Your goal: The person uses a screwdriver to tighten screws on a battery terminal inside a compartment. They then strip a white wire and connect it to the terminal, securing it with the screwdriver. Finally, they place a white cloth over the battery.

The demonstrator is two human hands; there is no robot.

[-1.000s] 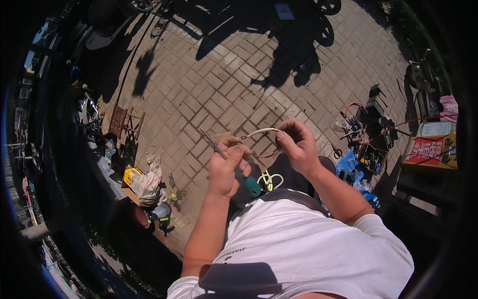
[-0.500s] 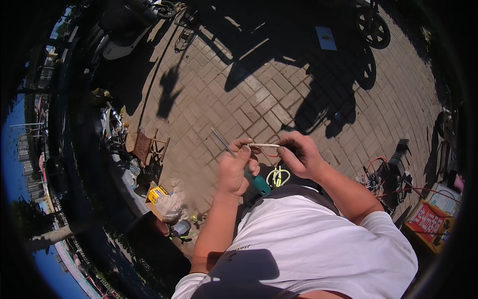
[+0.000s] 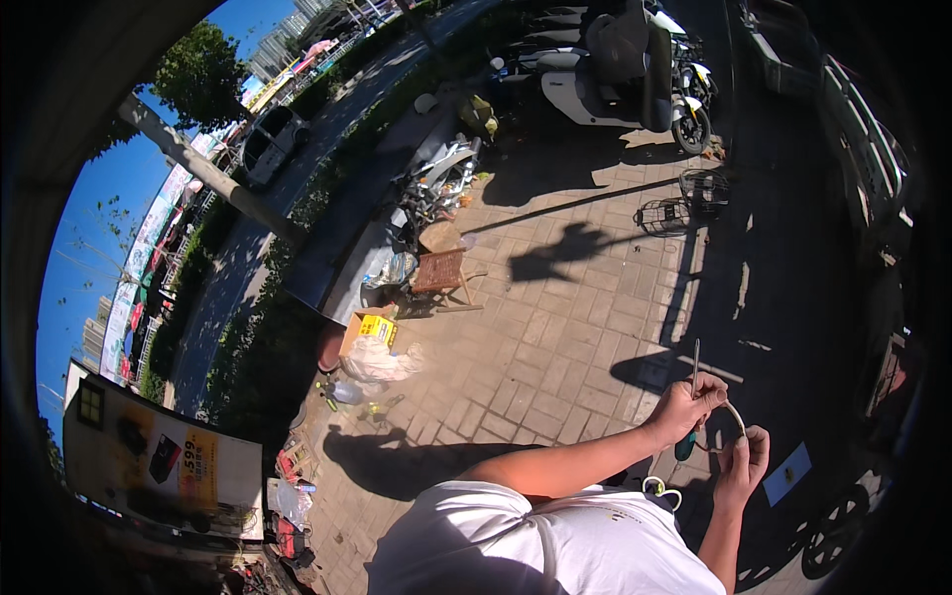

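My left hand (image 3: 684, 409) is closed around a screwdriver (image 3: 685, 444) with a green handle and a metal shaft pointing up, and also grips one end of a short pale cable (image 3: 735, 416). My right hand (image 3: 742, 461) pinches that cable's other end, below and right of the left hand, and the cable bows between them. A reddish wire shows faintly between the hands. Just below them a pale looped cord (image 3: 662, 493) rests by my white shirt.
Parked scooters (image 3: 600, 94), wire baskets (image 3: 702, 193) and a folding chair (image 3: 439, 273) stand on the paving. A box (image 3: 373, 332), bags and parts line the left edge beside a signboard (image 3: 159, 461). A wheel (image 3: 828, 535) is at lower right, a tree trunk (image 3: 208, 174) upper left.
My head has swung left, bringing scooters, street and signboard into view; my hands now appear at lower right, both still on the cable, the screwdriver still in the left.
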